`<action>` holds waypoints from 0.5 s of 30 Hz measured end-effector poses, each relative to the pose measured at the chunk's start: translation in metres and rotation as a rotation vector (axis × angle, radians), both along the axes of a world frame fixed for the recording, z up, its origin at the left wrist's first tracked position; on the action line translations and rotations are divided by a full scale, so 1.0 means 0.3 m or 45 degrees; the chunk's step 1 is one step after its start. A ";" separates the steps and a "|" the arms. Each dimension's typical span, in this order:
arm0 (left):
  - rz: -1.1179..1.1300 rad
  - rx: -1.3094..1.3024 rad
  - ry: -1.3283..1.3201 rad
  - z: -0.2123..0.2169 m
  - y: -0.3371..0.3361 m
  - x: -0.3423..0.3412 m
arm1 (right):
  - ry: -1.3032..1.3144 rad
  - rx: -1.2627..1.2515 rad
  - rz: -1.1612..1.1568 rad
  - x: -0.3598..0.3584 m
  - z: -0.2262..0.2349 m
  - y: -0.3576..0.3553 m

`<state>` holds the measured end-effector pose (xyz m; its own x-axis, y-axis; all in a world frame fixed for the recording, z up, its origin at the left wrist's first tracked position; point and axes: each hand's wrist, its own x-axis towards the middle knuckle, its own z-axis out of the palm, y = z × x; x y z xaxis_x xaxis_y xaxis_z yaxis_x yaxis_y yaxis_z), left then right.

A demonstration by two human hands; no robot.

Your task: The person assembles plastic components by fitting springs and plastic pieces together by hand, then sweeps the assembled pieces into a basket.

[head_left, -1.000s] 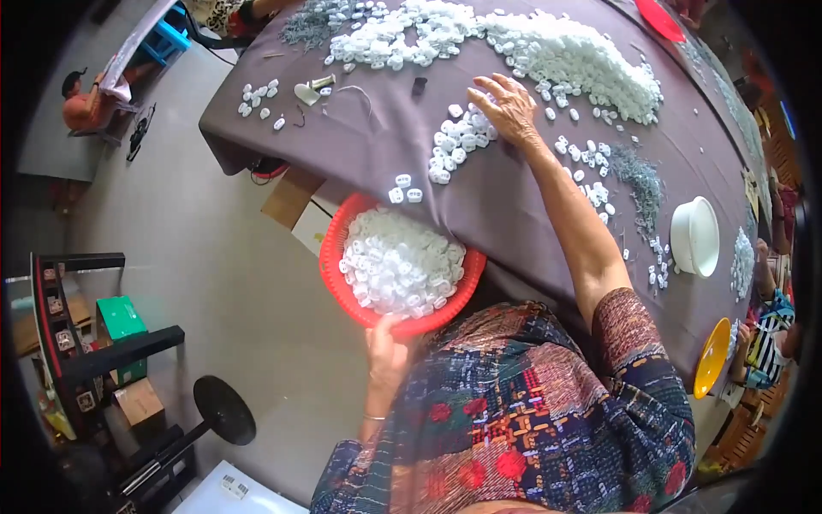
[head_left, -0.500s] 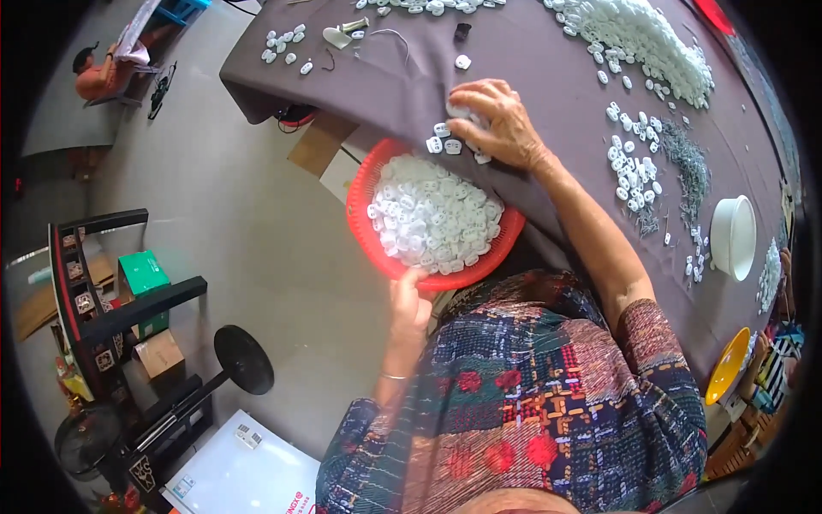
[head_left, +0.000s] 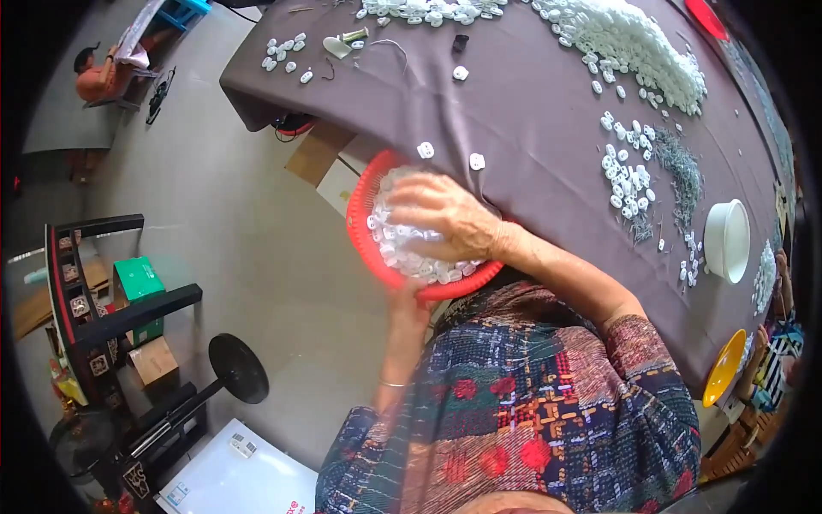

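A red plastic basket [head_left: 363, 224] is tilted against the table edge at my lap, filled with small white oval plastic pieces [head_left: 398, 257], some showing two dark holes. My left hand [head_left: 411, 300], a little blurred, grips its near rim. Over the heap in the basket, my right hand [head_left: 437, 218] reaches with fingers stretched and apart, smeared by motion; its palm is hidden. Two loose white pieces, one on the left [head_left: 425, 150] and one on the right [head_left: 477, 161], lie on the brown tablecloth [head_left: 531, 154] just beyond the basket.
A large pile of white pieces [head_left: 634, 51] covers the far right of the table. Nearer lie thin grey bits [head_left: 679, 171] and a white tub [head_left: 728, 242]. A yellow basin [head_left: 726, 368] stands at the right. Black exercise equipment [head_left: 240, 368] is on the floor at left; a person [head_left: 98, 81] sits farther off.
My right hand has moved from the tablecloth down and left over the basket. The cluster of pieces beneath it has left the table edge, except for two. My left hand stays at the rim.
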<state>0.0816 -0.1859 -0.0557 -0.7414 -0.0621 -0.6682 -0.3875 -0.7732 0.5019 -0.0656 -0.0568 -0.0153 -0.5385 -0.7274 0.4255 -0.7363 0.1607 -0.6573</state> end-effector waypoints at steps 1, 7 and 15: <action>0.006 0.005 0.003 -0.010 -0.002 -0.003 | 0.095 -0.085 -0.104 -0.051 0.008 0.002; 0.036 0.017 -0.152 -0.017 0.001 -0.013 | 0.454 0.241 -0.978 -0.422 -0.065 0.138; 0.045 0.043 -0.150 0.000 -0.003 -0.021 | 0.209 0.139 -0.413 -0.235 -0.051 0.047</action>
